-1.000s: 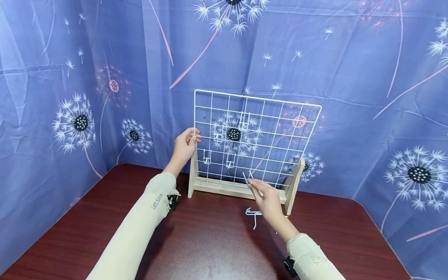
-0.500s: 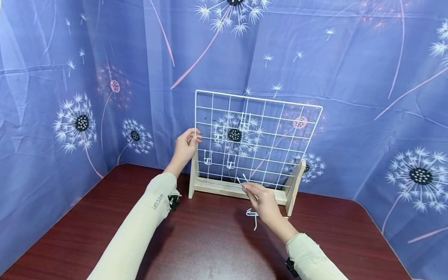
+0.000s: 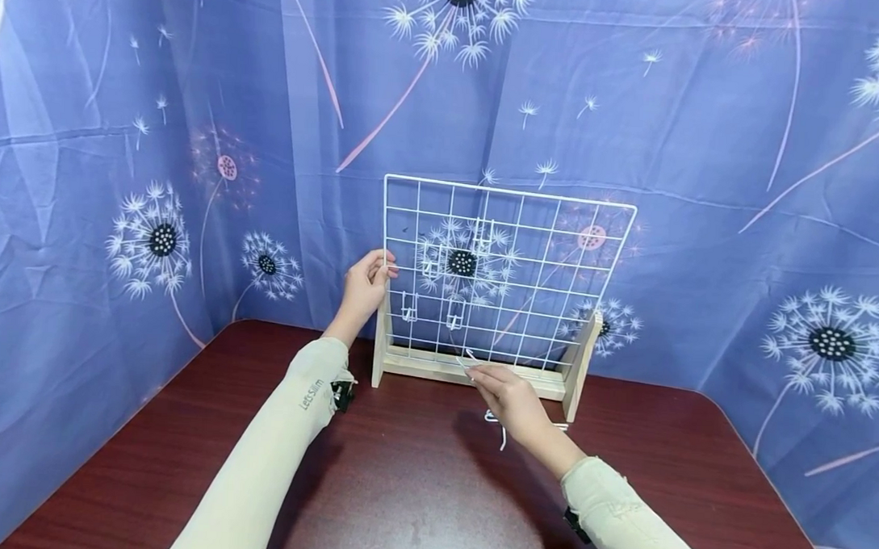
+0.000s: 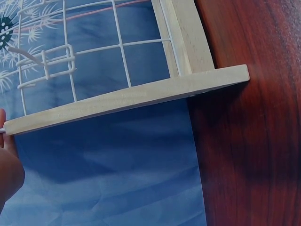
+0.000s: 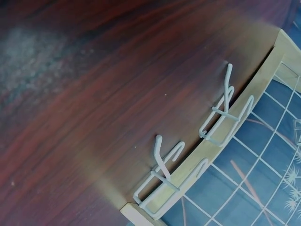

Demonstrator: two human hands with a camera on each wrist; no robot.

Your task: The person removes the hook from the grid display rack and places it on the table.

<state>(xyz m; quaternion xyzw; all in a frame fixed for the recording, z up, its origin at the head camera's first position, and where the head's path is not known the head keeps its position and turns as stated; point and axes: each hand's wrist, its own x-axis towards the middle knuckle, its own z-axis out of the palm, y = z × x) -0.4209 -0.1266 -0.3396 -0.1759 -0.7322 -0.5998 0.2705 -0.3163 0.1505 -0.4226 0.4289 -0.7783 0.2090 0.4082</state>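
A white wire grid panel (image 3: pixel 524 241) stands in a pale wooden stand (image 3: pixel 585 364). My left hand (image 3: pixel 364 284) pinches the panel's left edge just above the wooden upright; part of that hand (image 4: pixel 9 172) shows in the left wrist view. In front of the panel's lower part, my right hand (image 3: pixel 515 398) pinches a white wire hook (image 3: pixel 469 359), its prongs pointing up and left. The fingers hide much of it. Below that hand, two more white hooks, one nearer the middle (image 5: pixel 221 115) and another (image 5: pixel 164 174), lie beside the stand's base. The right wrist view does not show the hand.
Several white hooks hang on the panel, including a lower-left one (image 3: pixel 409 308), a lower-middle one (image 3: pixel 455 315) and a high one (image 3: pixel 483 234). A dark red-brown wooden table (image 3: pixel 403 483) lies beneath. Blue dandelion-print cloth (image 3: pixel 330 77) hangs close behind and at the sides.
My right hand has moved a little left and down with the hook, whose prongs now tilt further left. The left hand keeps its hold on the panel's edge.
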